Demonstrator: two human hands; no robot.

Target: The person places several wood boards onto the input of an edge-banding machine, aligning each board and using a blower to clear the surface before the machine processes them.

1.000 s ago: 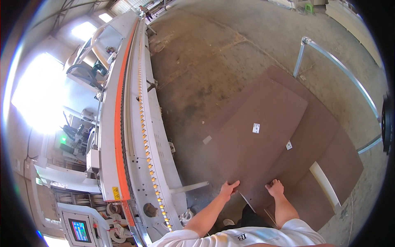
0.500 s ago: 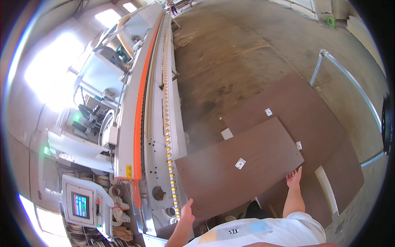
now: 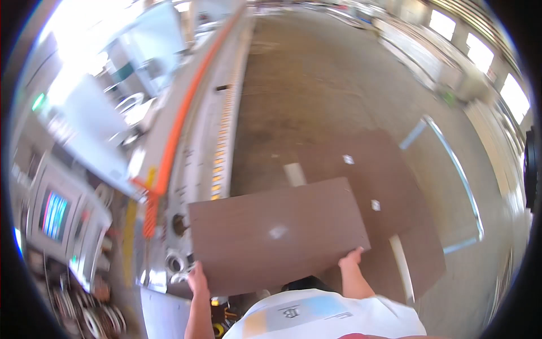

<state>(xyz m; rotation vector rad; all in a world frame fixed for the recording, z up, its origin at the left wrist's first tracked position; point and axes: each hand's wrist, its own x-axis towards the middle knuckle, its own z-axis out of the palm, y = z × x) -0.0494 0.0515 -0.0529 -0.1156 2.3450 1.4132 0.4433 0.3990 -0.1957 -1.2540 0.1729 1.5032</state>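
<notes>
A brown rectangular panel (image 3: 265, 209) is held up in front of my body, with a small white label (image 3: 277, 232) near its middle. My left hand (image 3: 197, 279) is closed on its near-left corner, thumb up along the edge. My right hand (image 3: 352, 257) grips the near-right corner; its fingers are partly hidden under the board. The panel's left end lies over or beside the bed of a long machine (image 3: 203, 141); whether it touches there I cannot tell.
More brown panels (image 3: 395, 192) lie to the right, bearing white labels, with a pale strip (image 3: 402, 265) among them. A metal frame (image 3: 460, 164) stands beyond. At left are a control box (image 3: 56, 214) with a lit screen and several rolls of edging (image 3: 93, 325).
The view has swung and blurred. Both hands have carried the panel left and nearer my body, its left end now closer to the machine's near end.
</notes>
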